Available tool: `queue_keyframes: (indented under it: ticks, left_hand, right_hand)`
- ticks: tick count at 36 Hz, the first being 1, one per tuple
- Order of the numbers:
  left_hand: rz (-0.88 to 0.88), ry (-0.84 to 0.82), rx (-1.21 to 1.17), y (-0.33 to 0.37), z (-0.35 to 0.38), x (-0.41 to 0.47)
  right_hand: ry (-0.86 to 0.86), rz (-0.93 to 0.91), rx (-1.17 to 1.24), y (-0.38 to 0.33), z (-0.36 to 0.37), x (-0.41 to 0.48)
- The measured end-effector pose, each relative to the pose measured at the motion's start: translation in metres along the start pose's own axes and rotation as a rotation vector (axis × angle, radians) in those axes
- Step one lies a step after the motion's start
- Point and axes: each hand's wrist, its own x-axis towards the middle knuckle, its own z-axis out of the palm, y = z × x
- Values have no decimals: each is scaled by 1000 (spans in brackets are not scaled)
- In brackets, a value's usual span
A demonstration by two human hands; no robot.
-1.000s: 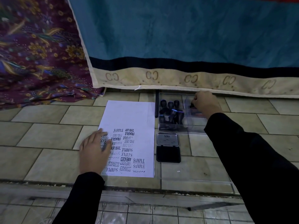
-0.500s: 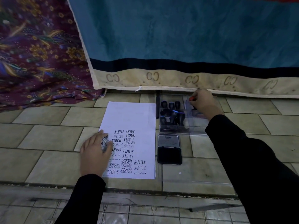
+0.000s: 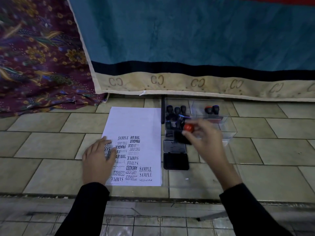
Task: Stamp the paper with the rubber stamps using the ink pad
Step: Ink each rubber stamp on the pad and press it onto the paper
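The paper (image 3: 136,123), at 9 o'clock of the ink pad (image 3: 176,161), is printed over its lower half and bare above, so stamping seems partway done. The left hand (image 3: 97,160) lies flat on it, fingers straight. The right hand (image 3: 204,142) pinches a red-knobbed stamp (image 3: 188,128) over the pad's lid.

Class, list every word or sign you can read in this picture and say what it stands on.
"SAMPLE": paper, several times.
"AIR MAIL": paper.
"FRAGILE": paper.
"FAX OUT": paper.
"AMENDED": paper.
"EXPRESS": paper.
"CC": repeated along the blanket border.
Brand on the ink pad lid: blurred and partly hidden.
Small script at the paper's foot: too small to read.
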Motion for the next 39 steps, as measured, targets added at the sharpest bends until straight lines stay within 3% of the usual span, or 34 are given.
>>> queue_keyframes:
  ticks: [5,30,39]
  left_hand:
    - [1,-6,1,2,-2,0]
    - [-12,-28,-4,2,-3,-1]
    - [-26,-31,-11,5,-5,-2]
  right_hand:
    - [-109,-66,-37,-5,14,-38]
    - [-188,-75,-85,-9,17,-55]
    - [-189,5,-43,-9,18,-46]
